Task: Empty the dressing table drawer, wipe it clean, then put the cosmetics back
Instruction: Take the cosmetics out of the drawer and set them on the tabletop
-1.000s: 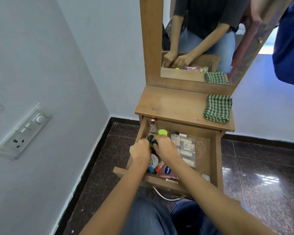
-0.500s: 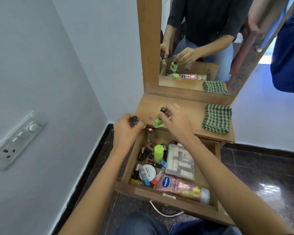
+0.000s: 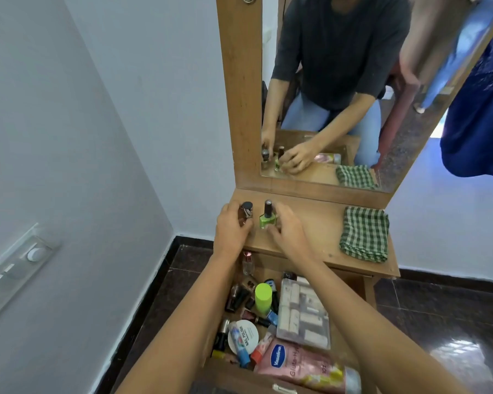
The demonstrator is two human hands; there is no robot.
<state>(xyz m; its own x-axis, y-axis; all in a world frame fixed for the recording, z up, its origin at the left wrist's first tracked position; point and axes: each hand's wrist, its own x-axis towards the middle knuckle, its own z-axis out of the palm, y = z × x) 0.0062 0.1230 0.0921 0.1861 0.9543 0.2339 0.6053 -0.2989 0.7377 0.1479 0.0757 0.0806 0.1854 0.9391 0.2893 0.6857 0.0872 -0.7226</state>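
Home, likely bedroom — wooden dressing table [image 3: 310, 223], mirror [image 3: 353, 81], drawer [image 3: 353, 282] of cosmetics — wall switchboard [image 3: 15, 274].

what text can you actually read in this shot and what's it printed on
"Vaseline": logo on the pink tube.
"Gluta-Hy": along the same tube, the rest unclear.
"NAIL POLISH": white round tub; its smaller print is unreadable.
Brown bottle in the left hand, green bottle in the right hand: no legible text.

Head view, looking down, close over tabletop [image 3: 310, 220], drawer [image 3: 350, 282]
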